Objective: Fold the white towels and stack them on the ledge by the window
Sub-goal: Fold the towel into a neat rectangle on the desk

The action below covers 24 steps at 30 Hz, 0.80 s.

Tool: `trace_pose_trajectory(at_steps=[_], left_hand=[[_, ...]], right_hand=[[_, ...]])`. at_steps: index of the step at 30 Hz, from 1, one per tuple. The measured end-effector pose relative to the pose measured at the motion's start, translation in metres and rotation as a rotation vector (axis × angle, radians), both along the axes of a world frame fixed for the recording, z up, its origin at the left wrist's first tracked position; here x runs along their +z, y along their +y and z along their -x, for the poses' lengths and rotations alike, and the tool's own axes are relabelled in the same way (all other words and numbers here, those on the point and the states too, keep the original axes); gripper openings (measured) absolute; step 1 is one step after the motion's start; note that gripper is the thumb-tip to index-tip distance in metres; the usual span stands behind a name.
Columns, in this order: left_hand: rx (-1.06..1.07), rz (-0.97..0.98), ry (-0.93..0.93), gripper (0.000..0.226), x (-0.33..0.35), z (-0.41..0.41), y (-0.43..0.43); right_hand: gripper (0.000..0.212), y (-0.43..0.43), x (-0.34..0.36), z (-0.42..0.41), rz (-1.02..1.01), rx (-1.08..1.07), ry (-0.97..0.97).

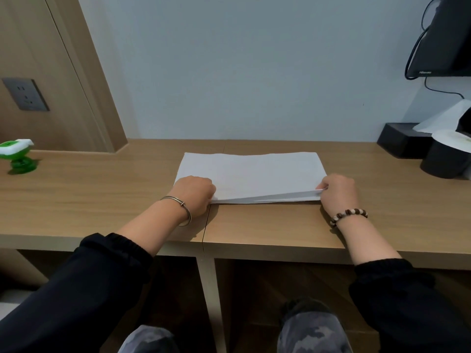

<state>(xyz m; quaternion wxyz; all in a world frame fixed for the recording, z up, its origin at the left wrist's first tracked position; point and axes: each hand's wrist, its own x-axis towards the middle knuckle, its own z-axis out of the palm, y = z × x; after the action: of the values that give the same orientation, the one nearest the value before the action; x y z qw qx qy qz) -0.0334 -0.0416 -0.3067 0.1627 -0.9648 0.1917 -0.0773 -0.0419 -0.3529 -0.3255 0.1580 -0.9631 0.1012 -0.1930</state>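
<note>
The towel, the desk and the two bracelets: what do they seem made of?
Towel: thin white cloth, matte; it looks almost paper-flat. Desk: wood-grain laminate probably, smooth with even streaks. Left bracelet: grey metal, shiny. Right bracelet: brown and cream beads, perhaps wood.

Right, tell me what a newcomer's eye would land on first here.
The flat white rectangular towel stands out, lying mid-way along the light wooden desk. The left hand grips its near left corner and the right hand pinches the near right corner, top layer slightly raised. A small green and white plastic gadget sits at the desk's far left.
</note>
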Motion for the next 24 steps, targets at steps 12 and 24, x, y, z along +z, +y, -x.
trace_pose_trajectory(at_steps=[12, 24], left_hand=[[0.001, 0.048, 0.013, 0.007, 0.000, -0.007, -0.001], [0.033, 0.131, 0.034, 0.011, 0.002, -0.011, 0.003]], right_hand=[[0.026, -0.021, 0.015, 0.021, 0.007, 0.291, 0.201], [0.006, -0.027, 0.054, -0.010, 0.193, 0.328, 0.480]])
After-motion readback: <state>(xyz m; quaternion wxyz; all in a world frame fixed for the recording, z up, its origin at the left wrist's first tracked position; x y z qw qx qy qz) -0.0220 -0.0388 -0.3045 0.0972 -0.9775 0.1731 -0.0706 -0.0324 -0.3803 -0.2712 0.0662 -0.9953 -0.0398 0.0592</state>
